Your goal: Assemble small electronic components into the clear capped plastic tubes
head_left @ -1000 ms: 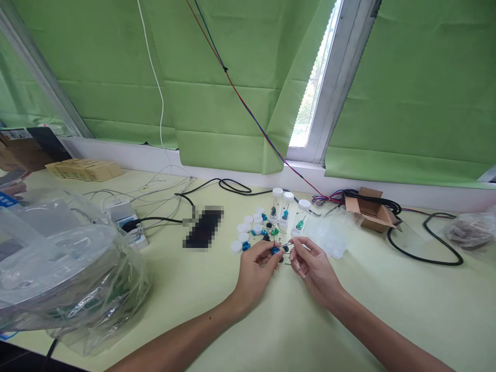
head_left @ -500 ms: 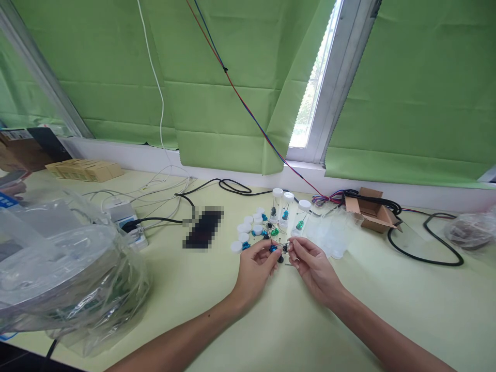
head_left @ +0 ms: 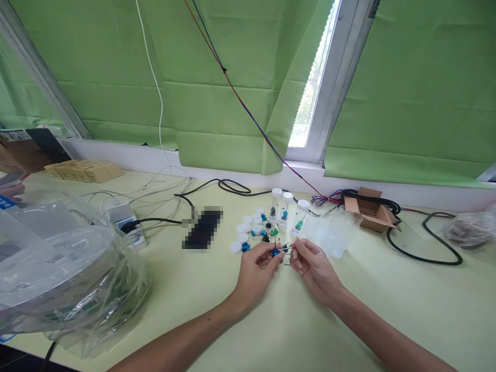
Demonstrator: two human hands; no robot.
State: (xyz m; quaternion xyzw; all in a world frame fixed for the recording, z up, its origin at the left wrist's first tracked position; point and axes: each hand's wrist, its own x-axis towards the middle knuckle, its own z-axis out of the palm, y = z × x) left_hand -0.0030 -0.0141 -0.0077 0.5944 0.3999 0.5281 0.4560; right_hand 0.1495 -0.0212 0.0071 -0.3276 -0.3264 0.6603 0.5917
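bright green blinds, pale yellow-green desk
the held piece is shiny blue; loose caps and vial lids are white, the vials clear around grey, blue and green contents; the open carton is brown, the stacked boxes tan, the paired wires red and blue, the looped cable black.

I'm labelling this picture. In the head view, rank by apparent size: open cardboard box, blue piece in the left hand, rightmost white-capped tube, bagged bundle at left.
1. Bagged bundle, though nearness enlarges it
2. Open cardboard box
3. Rightmost white-capped tube
4. Blue piece in the left hand
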